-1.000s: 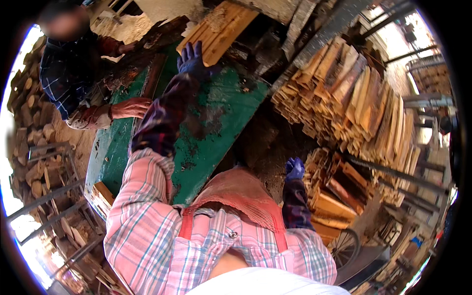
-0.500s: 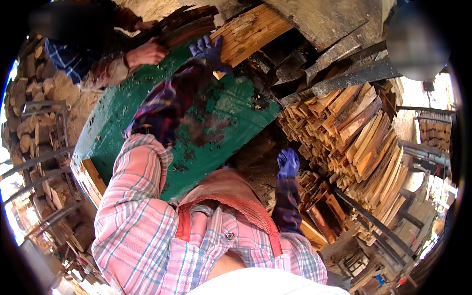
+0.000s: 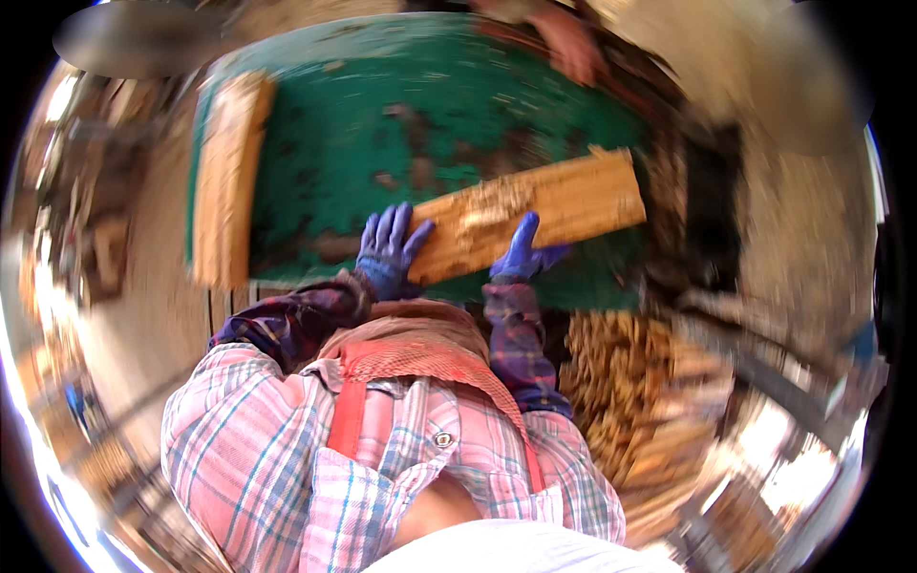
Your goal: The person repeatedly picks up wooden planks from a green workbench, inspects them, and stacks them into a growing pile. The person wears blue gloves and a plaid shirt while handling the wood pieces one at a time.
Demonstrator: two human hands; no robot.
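A pale wooden slab (image 3: 535, 215) lies across the green table (image 3: 401, 124), rough side up. My left hand (image 3: 390, 250), in a blue glove, presses flat with fingers spread on the slab's near left end. My right hand (image 3: 523, 253), also gloved in blue, rests on the slab's near edge, fingers pointing up over it. Neither hand wraps around the wood. A second wooden piece (image 3: 227, 177) lies lengthwise along the table's left edge.
Another person's hand (image 3: 573, 43) reaches onto the table's far right corner. A heap of split wood sticks (image 3: 640, 401) lies low on my right. The picture is blurred by motion; stacked wood shows faintly at the left rim.
The view has swung so the green table now lies square before me. My left hand has come back from its far reach, and both hands now lie on a slab on the table.
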